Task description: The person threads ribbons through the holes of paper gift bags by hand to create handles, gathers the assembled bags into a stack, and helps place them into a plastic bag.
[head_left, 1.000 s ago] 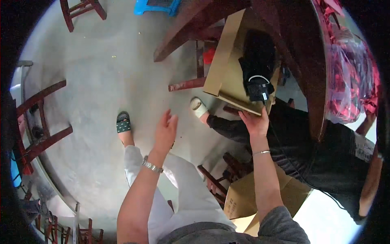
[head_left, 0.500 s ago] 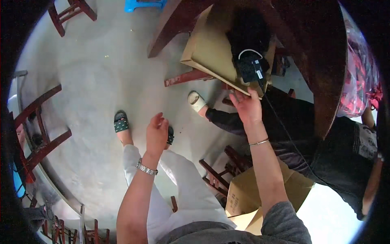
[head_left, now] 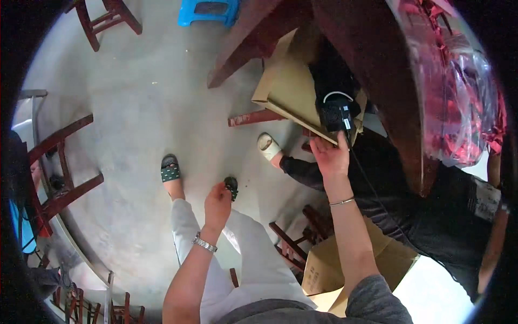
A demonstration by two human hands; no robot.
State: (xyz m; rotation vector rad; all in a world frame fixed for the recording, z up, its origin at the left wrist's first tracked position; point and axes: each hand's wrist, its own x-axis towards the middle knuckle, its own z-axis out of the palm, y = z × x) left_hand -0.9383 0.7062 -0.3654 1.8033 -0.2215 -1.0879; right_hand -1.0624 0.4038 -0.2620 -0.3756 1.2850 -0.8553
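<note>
My right hand (head_left: 332,159), wearing a thin bracelet, grips the near edge of an open cardboard box (head_left: 291,89). Its thumb lies by the rim, with the fingers at the outer side. Beside the thumb, on a dark bundle in the box, is a black device (head_left: 335,114) with a pale curved loop, a small white label and a black cable (head_left: 372,183) trailing toward me. My left hand (head_left: 217,205), with a metal watch at the wrist, hovers apart from the box above my slippered foot. Its fingers are loosely curled; nothing shows in them.
A dark red wooden table (head_left: 372,59) overhangs the box, with red goods in clear plastic (head_left: 453,102) on top. Another person (head_left: 437,216) in dark clothes sits at the right. Wooden stools (head_left: 62,162), a blue plastic stool (head_left: 208,12) and a second cardboard box (head_left: 324,270) stand around.
My view has shifted, so more of the plastic-wrapped goods shows. The right hand stays at the box edge. My left hand has lowered slightly, its fingers more curled.
</note>
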